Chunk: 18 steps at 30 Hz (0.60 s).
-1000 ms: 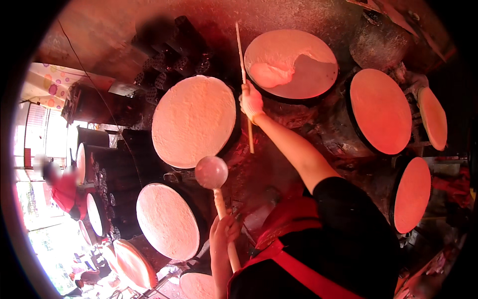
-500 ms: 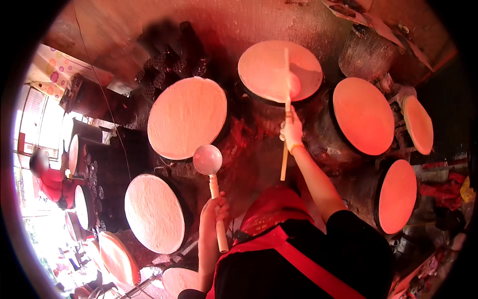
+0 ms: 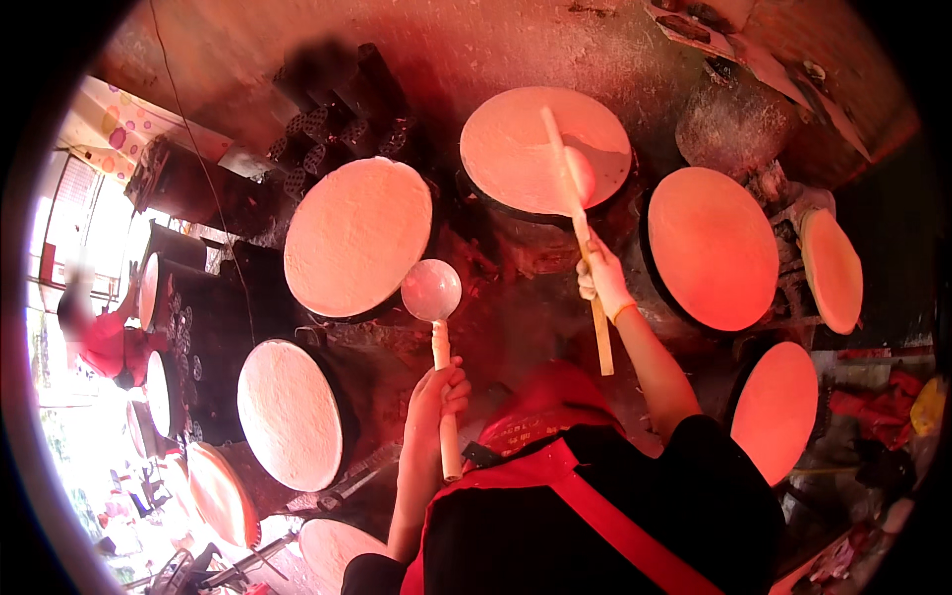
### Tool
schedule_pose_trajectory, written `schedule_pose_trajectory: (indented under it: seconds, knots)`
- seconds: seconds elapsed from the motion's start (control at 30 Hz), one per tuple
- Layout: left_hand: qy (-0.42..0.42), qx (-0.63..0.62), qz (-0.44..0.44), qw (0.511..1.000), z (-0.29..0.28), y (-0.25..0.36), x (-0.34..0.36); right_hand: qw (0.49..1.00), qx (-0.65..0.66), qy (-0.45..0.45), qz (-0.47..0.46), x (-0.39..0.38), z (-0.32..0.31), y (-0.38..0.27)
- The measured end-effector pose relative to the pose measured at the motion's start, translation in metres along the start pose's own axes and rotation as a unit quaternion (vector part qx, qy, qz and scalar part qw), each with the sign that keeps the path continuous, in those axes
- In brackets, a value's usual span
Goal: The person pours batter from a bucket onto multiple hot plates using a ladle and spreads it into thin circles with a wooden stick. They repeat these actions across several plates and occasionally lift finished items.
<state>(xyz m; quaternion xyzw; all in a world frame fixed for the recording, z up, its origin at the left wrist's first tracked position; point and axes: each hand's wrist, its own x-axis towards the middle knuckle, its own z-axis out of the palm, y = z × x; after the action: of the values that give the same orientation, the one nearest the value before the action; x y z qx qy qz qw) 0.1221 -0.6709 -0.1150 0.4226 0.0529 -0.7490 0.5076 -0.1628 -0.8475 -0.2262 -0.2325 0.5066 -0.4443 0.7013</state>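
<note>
My left hand (image 3: 437,392) is wrapped round the pale handle of a ladle (image 3: 432,289). Its round bowl is raised in front of me, close by the lower right edge of a coated griddle (image 3: 359,238). Out ahead, my right hand (image 3: 604,273) grips a long flat wooden stick (image 3: 560,154), its far end over the far middle griddle (image 3: 501,144). That griddle carries a pale layer, with a rounded reddish lump (image 3: 582,178) beside the stick. Whether the stick touches the layer I cannot tell.
More round griddles stand around me: one at the right (image 3: 712,248), one at the lower right (image 3: 778,412) and one at the lower left (image 3: 290,416). Dark honeycomb coal briquettes (image 3: 322,134) are stacked at the back. A person in red (image 3: 109,347) is at the far left.
My right hand has come slightly nearer and to the right. The stick, nearly upright before, now leans with its far end to the left. My ladle has shifted up and right. The whole view has shifted slightly.
</note>
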Motion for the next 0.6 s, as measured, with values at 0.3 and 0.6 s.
schedule_pose_trajectory:
  seconds: [0.3, 0.6]
  knots:
    - [-0.024, 0.001, -0.008, 1.000, 0.055, -0.030, 0.036, 0.981, -0.017, -0.154, 0.116, 0.006, -0.021, -0.006]
    - [0.013, 0.044, 0.023, 0.999, 0.097, -0.056, 0.053, 0.994, 0.060, -0.089, 0.022, 0.077, -0.098, -0.056]
